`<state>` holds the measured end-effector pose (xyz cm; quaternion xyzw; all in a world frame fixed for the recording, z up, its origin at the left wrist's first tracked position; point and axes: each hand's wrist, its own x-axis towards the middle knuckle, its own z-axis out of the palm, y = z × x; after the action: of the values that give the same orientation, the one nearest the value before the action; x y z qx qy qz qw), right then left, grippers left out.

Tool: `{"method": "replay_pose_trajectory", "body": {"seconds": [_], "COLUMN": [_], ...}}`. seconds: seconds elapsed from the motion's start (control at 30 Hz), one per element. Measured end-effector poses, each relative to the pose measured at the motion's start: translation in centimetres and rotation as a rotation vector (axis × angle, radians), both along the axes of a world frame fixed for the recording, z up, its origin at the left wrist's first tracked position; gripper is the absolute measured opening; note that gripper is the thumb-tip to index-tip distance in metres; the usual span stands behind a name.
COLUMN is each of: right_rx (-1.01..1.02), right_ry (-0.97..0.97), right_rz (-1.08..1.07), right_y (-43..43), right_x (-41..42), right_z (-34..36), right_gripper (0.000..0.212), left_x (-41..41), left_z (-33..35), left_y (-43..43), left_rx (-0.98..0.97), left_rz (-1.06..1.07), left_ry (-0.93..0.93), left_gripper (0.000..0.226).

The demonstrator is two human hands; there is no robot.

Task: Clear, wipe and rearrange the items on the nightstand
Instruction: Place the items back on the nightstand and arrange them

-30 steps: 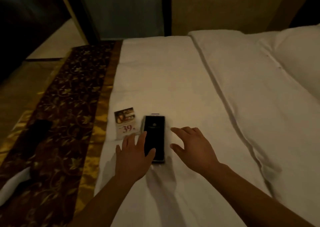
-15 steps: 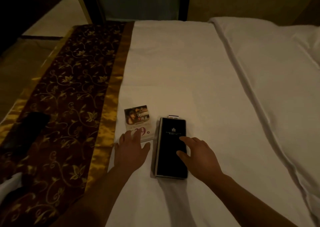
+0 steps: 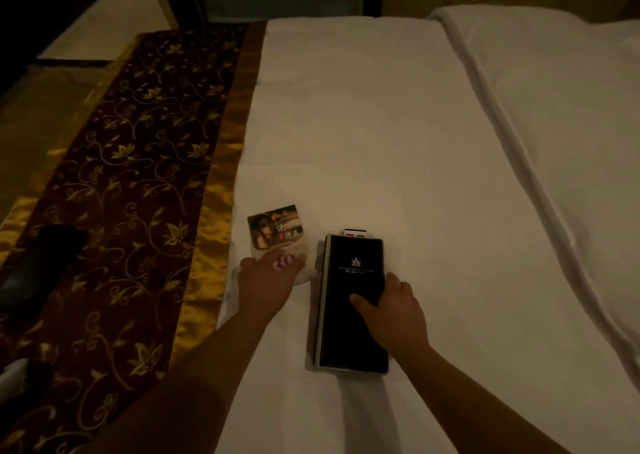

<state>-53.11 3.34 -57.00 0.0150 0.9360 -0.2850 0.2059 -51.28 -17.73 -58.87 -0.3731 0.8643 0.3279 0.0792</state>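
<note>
Right, both hands are down on the bed and the two nightstand items lie side by side under them. The black folder sits beneath the right hand, its long axis running straight away from the person, roughly in line with that forearm. The right hand grips it at mid-length, thumb on the cover, fingers wrapped round the far-side edge. A small slip pokes out past the folder's far end. Just to the left, apart from the folder by a narrow strip of sheet, lies the leaflet. The left hand rests on its near end, fingers spread flat and relaxed, nothing pinched as far as I can see. So each item has its own nearer hand. Half a second ago the right hand lay flat on top of the cover; now it has slid to the edge and closed. The left has crept forward from the bare sheet onto the leaflet. The nightstand itself is out of view, so the carry looks like a turn away from the bed
</note>
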Motion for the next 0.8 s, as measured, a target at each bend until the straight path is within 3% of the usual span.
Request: {"method": "replay_pose_trajectory", "body": {"seconds": [0.1, 0.2, 0.37, 0.63, 0.8], "right_rx": [-0.013, -0.07, -0.181, -0.541, -0.626], "right_ry": [-0.051, -0.132, -0.206, -0.252, -0.165], "right_rz": [-0.044, -0.123, -0.203, -0.39, -0.433], "right_y": [-0.2, -0.2, -0.1, 0.9, 4.5], "right_x": [-0.4, -1.1, -1.5, -1.0, -1.4], "right_z": [-0.3, -0.5, -0.8, 0.7, 3.3], "right_gripper": [0.058, 0.055, 0.056, 0.043, 0.039], "left_x": [-0.2, -0.5, -1.0, -0.3, 0.9], "left_z": [0.7, 1.0, 0.9, 1.6, 4.4], "left_y": [-0.5, -0.4, -0.3, -0.4, 1.9], "left_rx": [0.078, 0.052, 0.071, 0.448, 0.689], "left_rz": [0.099, 0.15, 0.224, 0.471, 0.396], "left_ry": [0.093, 0.143, 0.072, 0.287, 0.411], "left_gripper": [0.053, 0.067, 0.06, 0.034, 0.035]}}
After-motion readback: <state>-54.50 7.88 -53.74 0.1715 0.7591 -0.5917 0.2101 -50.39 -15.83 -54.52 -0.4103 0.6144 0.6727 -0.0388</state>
